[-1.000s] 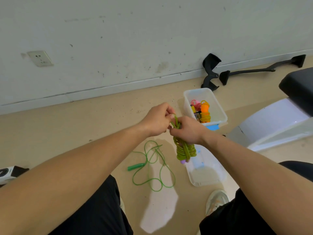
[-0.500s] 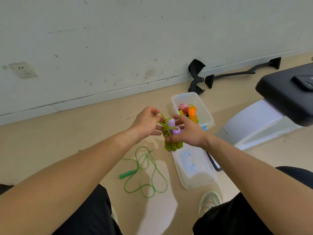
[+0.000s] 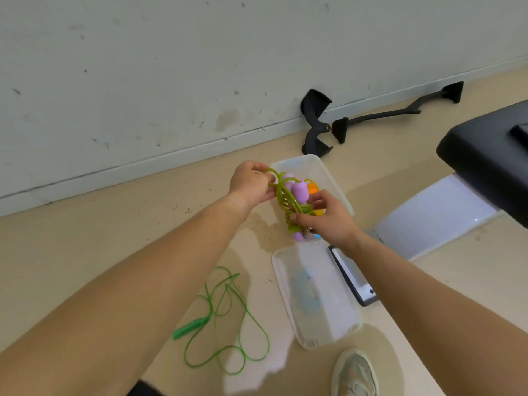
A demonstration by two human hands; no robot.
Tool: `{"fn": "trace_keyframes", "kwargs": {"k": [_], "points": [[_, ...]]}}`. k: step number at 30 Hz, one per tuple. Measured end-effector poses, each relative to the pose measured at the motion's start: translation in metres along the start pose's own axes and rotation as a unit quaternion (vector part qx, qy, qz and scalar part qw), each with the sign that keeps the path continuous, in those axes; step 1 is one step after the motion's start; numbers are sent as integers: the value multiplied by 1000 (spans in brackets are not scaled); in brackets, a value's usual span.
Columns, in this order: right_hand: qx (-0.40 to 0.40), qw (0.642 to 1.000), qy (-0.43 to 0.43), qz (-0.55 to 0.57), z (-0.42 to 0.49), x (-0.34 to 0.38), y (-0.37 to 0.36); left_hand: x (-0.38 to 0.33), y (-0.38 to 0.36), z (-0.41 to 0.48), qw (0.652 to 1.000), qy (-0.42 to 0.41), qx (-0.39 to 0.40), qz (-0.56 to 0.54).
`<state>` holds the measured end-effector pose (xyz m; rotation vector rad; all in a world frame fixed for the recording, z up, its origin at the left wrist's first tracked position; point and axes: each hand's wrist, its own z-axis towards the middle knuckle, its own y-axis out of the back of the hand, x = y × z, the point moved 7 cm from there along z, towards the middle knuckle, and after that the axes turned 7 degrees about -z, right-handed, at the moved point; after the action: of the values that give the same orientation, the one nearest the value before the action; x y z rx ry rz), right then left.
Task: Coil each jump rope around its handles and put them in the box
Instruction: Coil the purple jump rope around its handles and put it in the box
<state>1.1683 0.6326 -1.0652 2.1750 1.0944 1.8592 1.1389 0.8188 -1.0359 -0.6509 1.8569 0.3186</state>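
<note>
While the yellow-green rope (image 3: 285,202) is held over the box (image 3: 325,170), its loose end is being dealt with.

The right hand (image 3: 328,221) curls its fingers round the middle of the coil, and that grip holds the turns tight against the two purple handles (image 3: 300,191), one tip poking out below the hand. The left hand (image 3: 251,185) pinches the free loops at the top, just beside the handles, probably to pull them taut or tuck them so the coil cannot spring loose. The bundle hangs right above the box, where an orange rope (image 3: 313,187) already lies, so the drop should be short. A second green rope (image 3: 190,328) lies uncoiled on the floor (image 3: 143,224) near the lid (image 3: 314,304), well apart from both hands.
</note>
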Motion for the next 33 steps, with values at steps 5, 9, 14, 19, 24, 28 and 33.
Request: {"fn": "trace_keyframes", "kwargs": {"k": [5, 9, 14, 19, 24, 28, 33], "points": [[-64, 998, -23, 4, 78, -28, 5, 31, -36, 88, 996, -29, 25, 86], [-81, 991, -79, -73, 138, -56, -6, 59, -52, 129, 951, -83, 73, 289], [-98, 970, -91, -202, 186, -76, -35, 88, -55, 155, 888, -148, 133, 414], [-123, 913, -53, -385, 197, -82, -47, 123, -57, 168, 830, -137, 196, 505], [-87, 927, 21, -365, 177, -100, -66, 141, -69, 165, 790, -148, 226, 551], [-55, 904, 48, -420, 182, -105, -71, 141, -71, 169, 779, -163, 217, 565], [36, 896, -47, -441, 193, -103, -70, 127, -53, 161, 789, -150, 197, 562]]}}
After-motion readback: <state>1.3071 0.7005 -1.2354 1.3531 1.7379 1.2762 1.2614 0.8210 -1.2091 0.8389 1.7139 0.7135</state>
